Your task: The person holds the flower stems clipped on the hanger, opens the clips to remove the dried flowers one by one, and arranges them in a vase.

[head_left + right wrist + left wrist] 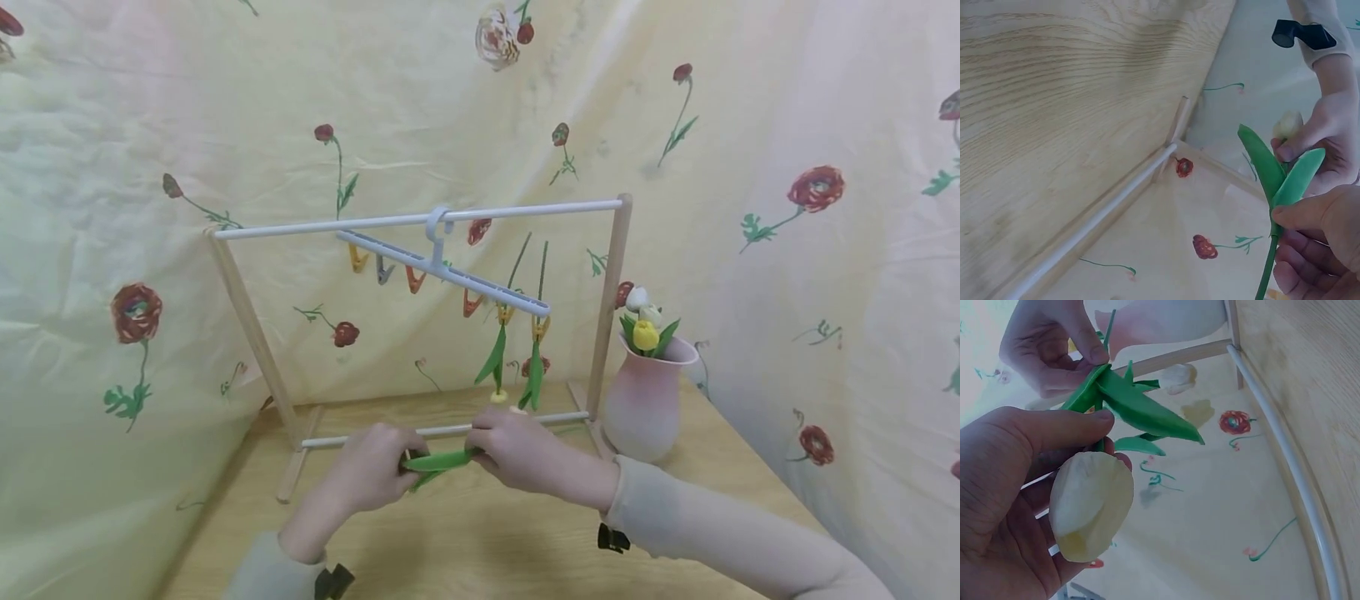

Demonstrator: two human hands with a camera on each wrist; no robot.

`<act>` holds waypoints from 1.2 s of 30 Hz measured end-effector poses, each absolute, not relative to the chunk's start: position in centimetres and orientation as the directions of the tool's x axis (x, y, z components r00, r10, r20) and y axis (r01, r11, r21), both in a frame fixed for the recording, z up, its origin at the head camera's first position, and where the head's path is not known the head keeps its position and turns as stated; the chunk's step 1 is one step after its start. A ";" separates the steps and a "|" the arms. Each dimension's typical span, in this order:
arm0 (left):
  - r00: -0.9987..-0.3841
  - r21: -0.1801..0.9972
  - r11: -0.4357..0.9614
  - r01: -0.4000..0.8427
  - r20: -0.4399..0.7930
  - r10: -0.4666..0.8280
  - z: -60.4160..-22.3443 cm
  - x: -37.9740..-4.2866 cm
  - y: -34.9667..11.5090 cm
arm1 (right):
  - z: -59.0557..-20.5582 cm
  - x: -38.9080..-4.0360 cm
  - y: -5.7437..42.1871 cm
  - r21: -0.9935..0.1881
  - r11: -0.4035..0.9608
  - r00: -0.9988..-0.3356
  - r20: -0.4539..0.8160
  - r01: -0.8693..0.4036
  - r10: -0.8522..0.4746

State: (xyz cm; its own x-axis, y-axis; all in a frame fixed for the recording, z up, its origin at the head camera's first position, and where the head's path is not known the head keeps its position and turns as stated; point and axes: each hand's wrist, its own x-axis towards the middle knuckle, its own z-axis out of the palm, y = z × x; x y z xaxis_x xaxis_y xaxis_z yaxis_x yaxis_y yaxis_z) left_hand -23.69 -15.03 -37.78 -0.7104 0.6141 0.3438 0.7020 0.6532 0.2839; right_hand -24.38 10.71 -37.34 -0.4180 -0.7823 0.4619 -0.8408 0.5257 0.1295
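An artificial white tulip (pixel 1091 506) with green leaves is held between both hands over the table. My left hand (pixel 375 467) pinches its stem close under the bloom, as the left wrist view shows. At the base of the leaves, my right hand (pixel 517 450) pinches the stem between thumb and fingers, and the bare stem end runs out past it in the right wrist view. Behind the hands a pale blue clip hanger (pixel 480 283) hangs on a rack; two tulips (pixel 493 358) dangle bloom-down from yellow clips at its right end.
The rack has a white top bar (pixel 322 226) and wooden posts (pixel 611 292). Several orange, grey and yellow clips (pixel 415 280) hang along the hanger without flowers. A pink-and-white vase (pixel 641 408) holding tulips stands right of the rack on the wooden table (pixel 450 558). Floral cloth (pixel 225 100) surrounds it.
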 end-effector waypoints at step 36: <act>-0.848 0.741 0.414 0.529 0.454 0.272 -41.4 -26.3 -14.3 | -23.4 -27.0 28.2 -0.506 0.620 -0.391 0.861 -0.599 0.325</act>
State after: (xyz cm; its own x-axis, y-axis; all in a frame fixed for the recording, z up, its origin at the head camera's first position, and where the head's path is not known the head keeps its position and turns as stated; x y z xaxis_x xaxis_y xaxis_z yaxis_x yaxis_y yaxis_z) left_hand -26.34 -14.27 -41.43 -0.8485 0.2723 0.4538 0.5291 0.4139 0.7408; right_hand -26.98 28.19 -23.41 -0.3906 0.3246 0.8614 -0.5995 0.6205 -0.5056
